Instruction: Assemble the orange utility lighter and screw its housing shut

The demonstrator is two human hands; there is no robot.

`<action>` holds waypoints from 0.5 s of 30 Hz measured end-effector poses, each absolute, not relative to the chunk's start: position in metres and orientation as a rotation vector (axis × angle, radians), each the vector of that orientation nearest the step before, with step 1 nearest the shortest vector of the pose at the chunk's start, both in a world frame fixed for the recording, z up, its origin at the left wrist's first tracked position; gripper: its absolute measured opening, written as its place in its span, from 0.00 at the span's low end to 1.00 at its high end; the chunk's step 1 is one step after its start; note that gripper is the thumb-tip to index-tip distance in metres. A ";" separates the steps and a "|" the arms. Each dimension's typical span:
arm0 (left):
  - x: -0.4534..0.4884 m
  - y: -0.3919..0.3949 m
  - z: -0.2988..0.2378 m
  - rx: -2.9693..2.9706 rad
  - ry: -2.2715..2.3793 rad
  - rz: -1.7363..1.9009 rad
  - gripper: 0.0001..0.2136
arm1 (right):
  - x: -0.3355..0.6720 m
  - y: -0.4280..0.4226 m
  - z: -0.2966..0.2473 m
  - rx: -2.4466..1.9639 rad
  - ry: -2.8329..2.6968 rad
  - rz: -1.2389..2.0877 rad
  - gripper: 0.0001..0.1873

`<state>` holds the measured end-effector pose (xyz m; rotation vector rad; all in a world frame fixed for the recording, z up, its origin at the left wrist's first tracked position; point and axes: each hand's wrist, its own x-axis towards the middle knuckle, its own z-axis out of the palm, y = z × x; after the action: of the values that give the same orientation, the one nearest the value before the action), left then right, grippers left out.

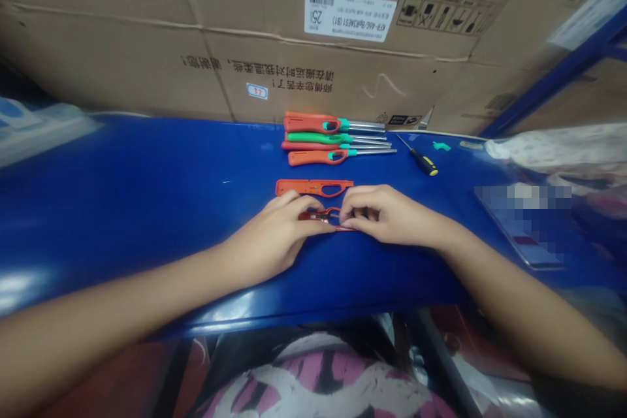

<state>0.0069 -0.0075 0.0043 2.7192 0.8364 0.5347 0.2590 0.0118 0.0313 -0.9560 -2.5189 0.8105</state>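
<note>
Both of my hands are at an opened red lighter casing (334, 211) on the blue table, with some inner parts showing inside it. My left hand (281, 228) grips the casing's left end between thumb and fingers. At its right end, the fingers of my right hand (379, 212) are pinched together; what lies between them is hidden. Just beyond the hands lies a loose orange-red casing half (313, 187), with a trigger opening at its right. Farther back, several long-necked lighters (318, 157) lie side by side, their metal tubes pointing right.
A black and yellow screwdriver (424, 162) and a small teal piece (441, 145) lie right of the lighters. A phone (526, 235) rests at the right. A large cardboard box (147, 46) stands along the back edge of the blue table (147, 189). White fabric (543, 150) is at the far right.
</note>
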 end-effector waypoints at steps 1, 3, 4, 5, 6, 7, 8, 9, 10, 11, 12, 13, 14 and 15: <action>0.006 -0.007 0.004 2.721 0.838 0.541 0.21 | 0.261 0.012 0.033 -0.970 -2.514 0.819 0.06; 0.006 -0.007 0.004 2.725 0.844 0.556 0.20 | 0.266 0.012 0.036 -1.022 -2.502 0.848 0.05; 0.005 -0.007 0.003 2.725 0.848 0.562 0.20 | 0.268 0.013 0.037 -1.048 -2.499 0.868 0.04; 0.005 -0.007 0.003 2.725 0.851 0.566 0.20 | 0.271 0.013 0.039 -1.067 -2.503 0.887 0.04; 0.005 -0.007 0.002 2.726 0.852 0.569 0.20 | 0.273 0.013 0.040 -1.076 -2.514 0.901 0.04; 0.005 -0.007 0.002 2.727 0.853 0.571 0.20 | 0.275 0.014 0.041 -1.077 -2.530 0.907 0.05; 0.005 -0.007 0.001 2.730 0.854 0.573 0.20 | 0.276 0.014 0.042 -1.072 -2.550 0.910 0.06; 0.005 -0.007 0.001 2.734 0.855 0.576 0.20 | 0.277 0.014 0.043 -1.068 -2.570 0.912 0.07; 0.005 -0.007 0.001 2.739 0.853 0.581 0.20 | 0.277 0.014 0.044 -1.073 -2.583 0.915 0.08; 0.005 -0.007 0.001 2.742 0.852 0.582 0.20 | 0.277 0.014 0.045 -1.083 -2.589 0.921 0.08; 0.005 -0.007 0.001 2.745 0.851 0.582 0.20 | 0.277 0.014 0.045 -1.101 -2.587 0.928 0.09; 0.004 -0.007 0.001 2.747 0.850 0.581 0.20 | 0.278 0.014 0.046 -1.126 -2.580 0.940 0.09; 0.004 -0.007 0.001 2.748 0.850 0.581 0.20 | 0.278 0.015 0.047 -1.157 -2.570 0.954 0.09; 0.004 -0.007 0.001 2.748 0.853 0.581 0.20 | 0.278 0.015 0.048 -1.190 -2.557 0.966 0.09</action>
<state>0.0044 -0.0074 0.0013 2.7481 0.8526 0.5811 0.2779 0.0147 0.0475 -1.1897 -2.5574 0.9663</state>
